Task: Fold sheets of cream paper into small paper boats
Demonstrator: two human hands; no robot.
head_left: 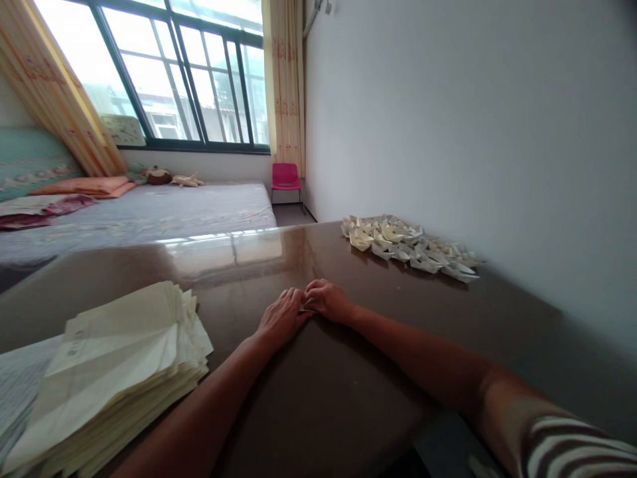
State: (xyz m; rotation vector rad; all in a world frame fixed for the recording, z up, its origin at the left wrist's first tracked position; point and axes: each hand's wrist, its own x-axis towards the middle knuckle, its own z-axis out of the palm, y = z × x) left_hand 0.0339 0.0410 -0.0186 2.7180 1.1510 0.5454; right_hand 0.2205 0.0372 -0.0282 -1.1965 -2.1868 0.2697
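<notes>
My left hand (283, 313) and my right hand (327, 300) meet over the middle of the brown table (318, 392). Between their closed fingers is a small piece of folded paper (307, 310), mostly covered, with only a pale edge showing. Its exact shape is hidden. Beyond my right hand, several folded paper boats (408, 245), some cream and some greyish white, sit crowded together near the wall. Left of my left forearm lies a thick stack of cream paper sheets (124, 352), its top sheet creased and curling.
More printed sheets (22, 378) lie under and beside the stack at the left. A white wall (448, 119) borders the table's right side. Past the far edge are a bed (219, 202), a pink chair (285, 176) and a window (199, 79) with curtains.
</notes>
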